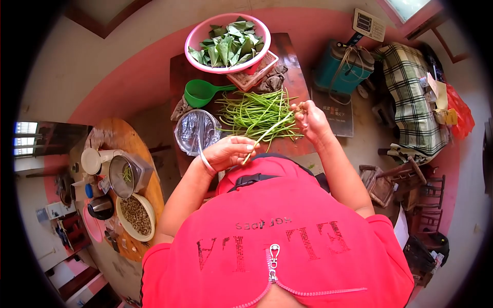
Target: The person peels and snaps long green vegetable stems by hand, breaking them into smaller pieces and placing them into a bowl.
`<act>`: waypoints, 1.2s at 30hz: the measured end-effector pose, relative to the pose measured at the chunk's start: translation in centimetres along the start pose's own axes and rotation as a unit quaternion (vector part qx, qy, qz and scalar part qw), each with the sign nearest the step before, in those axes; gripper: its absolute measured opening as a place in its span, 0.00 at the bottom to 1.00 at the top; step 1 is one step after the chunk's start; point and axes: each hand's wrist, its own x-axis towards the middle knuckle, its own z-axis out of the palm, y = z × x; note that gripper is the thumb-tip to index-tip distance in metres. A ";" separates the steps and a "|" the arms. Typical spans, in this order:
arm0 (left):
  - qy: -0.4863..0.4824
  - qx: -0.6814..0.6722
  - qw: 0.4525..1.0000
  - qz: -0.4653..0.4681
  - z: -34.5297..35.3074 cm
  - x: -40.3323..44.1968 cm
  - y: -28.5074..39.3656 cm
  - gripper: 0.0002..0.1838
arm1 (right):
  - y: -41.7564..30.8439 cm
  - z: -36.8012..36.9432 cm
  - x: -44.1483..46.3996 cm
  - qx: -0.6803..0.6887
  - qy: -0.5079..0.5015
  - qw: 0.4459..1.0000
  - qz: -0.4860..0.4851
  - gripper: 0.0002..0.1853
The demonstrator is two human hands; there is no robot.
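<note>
My left hand (229,152), with a pale bangle at the wrist, pinches the near end of a long green stem (271,131) between thumb and fingers. My right hand (311,121) has its fingers closed at the far end of the same stem, so it stretches slantwise between both hands. A brownish bit shows at the right fingertips; I cannot make out what it is. Just beyond the hands, a loose heap of green stems (251,110) lies on the dark red table (290,56). A bowl lined with clear plastic (197,132) stands beside my left hand.
A pink basin of green leaves (192,36) stands at the table's back, near a small basket (267,64), a crumpled cloth (273,78) and a green dipper (199,94). At left, a wooden table (149,179) carries several containers. Stools (377,182) stand at right.
</note>
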 end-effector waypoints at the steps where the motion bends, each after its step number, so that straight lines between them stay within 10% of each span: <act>1: -0.004 0.009 1.000 0.001 -0.4 -0.3 0.0 0.09 | -0.5 0.5 -0.5 0.018 0.046 0.999 -0.020 0.07; 21: 0.003 0.102 0.994 -0.034 -4.2 -6.4 0.8 0.09 | -2.8 -26.9 -2.1 -0.008 0.395 0.906 -0.153 0.10; 27: 0.040 0.082 0.996 0.000 -0.5 -1.8 1.8 0.10 | 1.7 -7.7 -3.8 -0.326 -0.039 0.932 0.152 0.11; 30: 0.048 0.107 0.993 -0.001 1.1 -0.1 2.0 0.11 | 2.9 -3.4 -3.2 -0.227 -0.278 0.919 0.161 0.21; 36: 0.005 0.138 0.990 -0.027 3.0 0.7 1.8 0.11 | 0.7 0.3 -1.0 -0.044 -0.187 0.981 -0.002 0.21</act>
